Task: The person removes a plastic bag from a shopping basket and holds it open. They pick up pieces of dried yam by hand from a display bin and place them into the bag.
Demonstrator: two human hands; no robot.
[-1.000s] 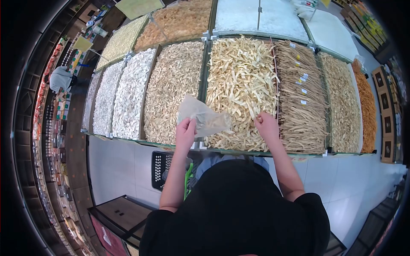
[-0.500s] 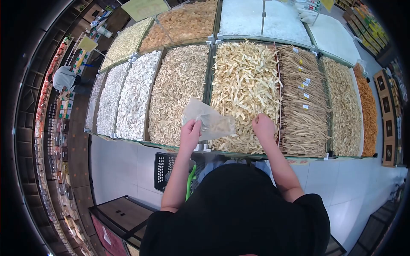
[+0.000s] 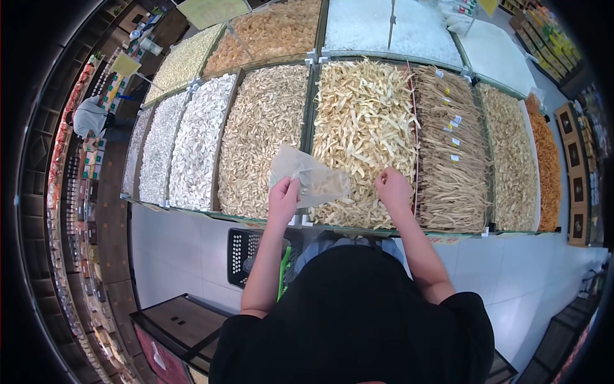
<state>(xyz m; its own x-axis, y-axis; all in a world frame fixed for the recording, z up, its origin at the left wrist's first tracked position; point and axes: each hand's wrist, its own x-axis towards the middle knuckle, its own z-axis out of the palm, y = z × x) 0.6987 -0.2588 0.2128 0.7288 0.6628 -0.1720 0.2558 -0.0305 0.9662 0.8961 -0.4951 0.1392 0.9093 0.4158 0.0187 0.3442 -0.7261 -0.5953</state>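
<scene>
My left hand (image 3: 283, 196) is closed on the edge of a clear plastic bag (image 3: 300, 169), which has some pale pieces in its right end. The bag lies across the divider between a bin of small beige pieces (image 3: 264, 115) and a bin of pale yellow dried strips (image 3: 364, 121). Over the right part of the strips is my right hand (image 3: 393, 189), its fingers pinched together. Whatever they hold, if anything, is too small to make out.
Bundled thin brown sticks (image 3: 451, 141) fill the bin to the right. White slices (image 3: 201, 144) lie further left. Below the display stands a dark basket (image 3: 244, 256) with a green handle. A person (image 3: 93, 120) is at the far left by the shelves.
The view has shifted slightly, so the bins sit a little further left. Both hands keep nearly the same place and grip.
</scene>
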